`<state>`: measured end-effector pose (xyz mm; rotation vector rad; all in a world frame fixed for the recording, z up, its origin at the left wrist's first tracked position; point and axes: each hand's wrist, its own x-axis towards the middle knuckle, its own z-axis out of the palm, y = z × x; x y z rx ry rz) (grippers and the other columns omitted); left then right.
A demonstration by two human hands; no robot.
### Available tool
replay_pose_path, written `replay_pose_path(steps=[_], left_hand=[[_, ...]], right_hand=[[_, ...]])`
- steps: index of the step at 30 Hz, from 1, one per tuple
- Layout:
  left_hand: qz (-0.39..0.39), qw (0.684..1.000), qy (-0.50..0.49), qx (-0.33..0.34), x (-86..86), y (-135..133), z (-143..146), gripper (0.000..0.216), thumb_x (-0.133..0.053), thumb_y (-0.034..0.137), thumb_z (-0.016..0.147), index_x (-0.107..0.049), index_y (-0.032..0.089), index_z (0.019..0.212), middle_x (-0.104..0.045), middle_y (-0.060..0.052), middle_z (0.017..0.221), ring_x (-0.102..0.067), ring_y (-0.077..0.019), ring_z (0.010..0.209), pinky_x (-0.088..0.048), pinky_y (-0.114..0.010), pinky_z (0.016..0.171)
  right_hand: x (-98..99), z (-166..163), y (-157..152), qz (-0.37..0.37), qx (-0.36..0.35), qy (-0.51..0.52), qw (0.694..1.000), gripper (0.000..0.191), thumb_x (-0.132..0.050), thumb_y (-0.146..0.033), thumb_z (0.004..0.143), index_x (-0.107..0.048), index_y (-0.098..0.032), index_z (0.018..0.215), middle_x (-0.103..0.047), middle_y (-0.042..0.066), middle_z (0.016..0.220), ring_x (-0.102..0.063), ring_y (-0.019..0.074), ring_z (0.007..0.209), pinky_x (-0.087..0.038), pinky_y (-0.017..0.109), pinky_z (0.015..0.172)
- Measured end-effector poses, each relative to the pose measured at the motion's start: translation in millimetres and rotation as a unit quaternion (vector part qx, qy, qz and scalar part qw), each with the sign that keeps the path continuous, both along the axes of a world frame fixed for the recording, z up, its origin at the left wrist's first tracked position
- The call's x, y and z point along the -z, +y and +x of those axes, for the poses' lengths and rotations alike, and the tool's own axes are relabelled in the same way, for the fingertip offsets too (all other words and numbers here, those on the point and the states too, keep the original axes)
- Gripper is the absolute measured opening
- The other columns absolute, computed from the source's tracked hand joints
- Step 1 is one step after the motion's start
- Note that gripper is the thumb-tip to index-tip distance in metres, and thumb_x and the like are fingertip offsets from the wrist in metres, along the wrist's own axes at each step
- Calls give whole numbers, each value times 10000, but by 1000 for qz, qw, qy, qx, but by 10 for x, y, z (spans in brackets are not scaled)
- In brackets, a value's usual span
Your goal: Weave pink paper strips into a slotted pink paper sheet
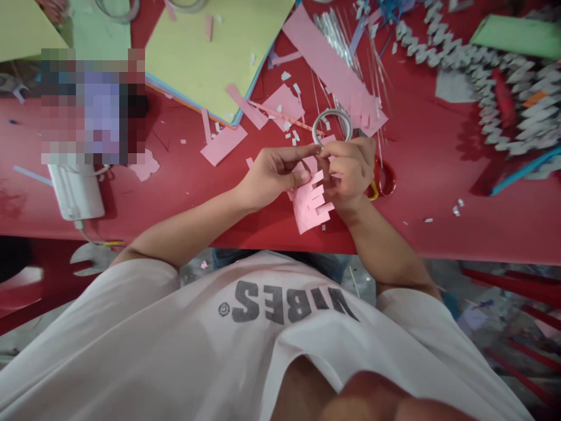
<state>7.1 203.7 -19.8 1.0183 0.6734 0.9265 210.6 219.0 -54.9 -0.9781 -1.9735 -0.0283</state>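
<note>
Above the near edge of the bench (421,231), the left hand (272,176) pinches fringed pink paper (309,209); the right hand (350,168) curls beside it, its grip unclear. Handling the fringe seems the current step; next probably calls for steady fingertips.

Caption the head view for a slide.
Left hand pinching fringed pink paper, right hand close beside it, over a red table scattered with cut paper pieces.

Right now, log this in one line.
left hand: holds fringed pink paper | right hand: fingers curled beside it, grip unclear | nearby: tape roll, scissor handles
</note>
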Motion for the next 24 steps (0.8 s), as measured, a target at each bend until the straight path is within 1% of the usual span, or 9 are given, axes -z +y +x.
replay_pose_path(steps=[3,6,9,12,14,16,18,21,24], left_hand=[[-13,999,-31,5,-8,-28,20,550,-866,388,774,-690,301,1288,-663,11,749,-624,-126,658,-462,-242,537],[-28,998,-56,10,-2,-43,41,553,-863,398,779,-680,320,1295,-643,15,742,-619,-120,655,-449,-245,539],[-37,997,-63,19,9,-52,58,591,-860,447,774,-660,321,1316,-643,13,731,-630,-128,649,-449,-253,533],[-36,997,-62,20,15,-47,69,616,-841,492,785,-641,301,1335,-632,19,710,-615,-116,604,-504,-282,583],[-31,998,-60,18,15,-28,68,621,-823,510,800,-626,300,1350,-615,32,700,-594,-98,562,-548,-308,634],[-18,998,-55,8,14,3,59,628,-810,524,808,-613,305,1363,-598,44,688,-591,-90,539,-576,-325,666],[-1,999,-47,-5,17,36,46,627,-804,529,812,-610,306,1365,-593,47,682,-618,-101,552,-592,-335,685],[15,999,-32,-18,25,66,30,605,-789,526,828,-612,305,1363,-610,42,690,-674,-131,611,-609,-346,704],[27,999,-20,-18,33,68,23,588,-752,546,853,-605,304,1368,-638,35,713,-712,-154,654,-621,-357,704]], right_hand=[[-66,-7,-13,-3,35,-29,999,374,-469,-392,1012,-343,-239,695,-703,12,872,-578,207,786,-434,481,836],[-119,-22,1,5,58,-40,998,413,-476,-412,1007,-304,-238,675,-698,0,806,-569,196,736,-435,474,811],[-120,-30,16,3,35,-4,999,396,-505,-390,1002,-333,-235,680,-689,-20,804,-588,194,742,-429,473,813],[-112,-23,17,-14,1,35,999,384,-521,-379,999,-357,-230,685,-666,-25,804,-607,199,763,-429,481,837],[-127,-12,19,-12,1,48,999,357,-541,-381,986,-384,-236,701,-649,-18,787,-601,197,752,-444,474,831],[-154,1,33,-19,26,64,997,266,-571,-403,967,-463,-252,776,-643,2,804,-597,202,765,-465,467,817],[-184,16,57,-47,40,65,996,203,-610,-448,945,-553,-258,904,-633,13,802,-589,209,772,-477,469,813],[-219,24,90,-109,10,42,993,201,-627,-482,937,-624,-284,967,-621,5,767,-564,202,748,-486,461,802],[-254,-4,90,-184,-10,81,980,141,-562,-447,976,-635,-360,1059,-660,14,907,-566,190,795,-504,423,771]])
